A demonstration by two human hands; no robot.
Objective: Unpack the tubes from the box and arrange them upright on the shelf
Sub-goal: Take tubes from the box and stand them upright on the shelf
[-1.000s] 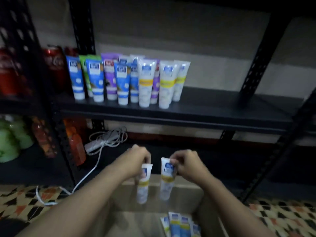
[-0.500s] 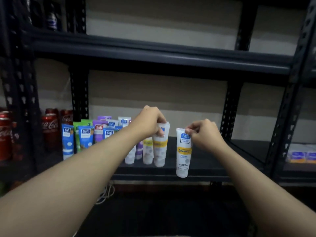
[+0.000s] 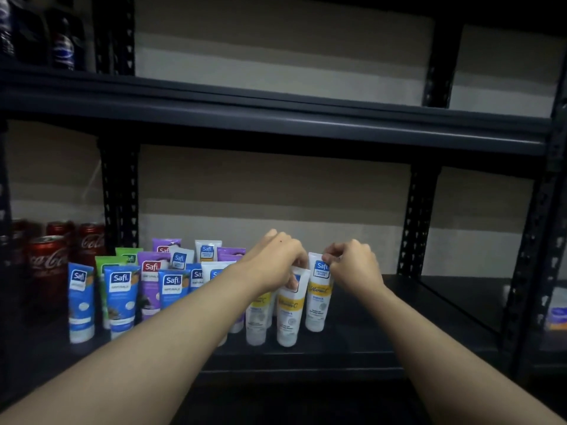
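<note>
Two white tubes with yellow bands stand cap-down on the dark shelf (image 3: 362, 342). My left hand (image 3: 276, 262) pinches the top of the nearer one (image 3: 290, 314). My right hand (image 3: 352, 265) pinches the top seam of the other tube (image 3: 319, 299), just to its right and a little further back. Left of them stands a cluster of several upright tubes (image 3: 122, 296) in blue, green, purple and white, partly hidden by my left forearm. The box is out of view.
Red cola cans (image 3: 46, 265) stand at the far left of the same shelf, past a black upright post (image 3: 119, 197). Another shelf board (image 3: 276, 118) runs overhead with dark bottles (image 3: 63, 47) at its left. The neighbouring bay on the right holds a small package (image 3: 557, 317).
Both hands lifted the two tubes out of the box and up to the shelf, then set them down beside the other white tubes. My view rose from the box to the shelf.
</note>
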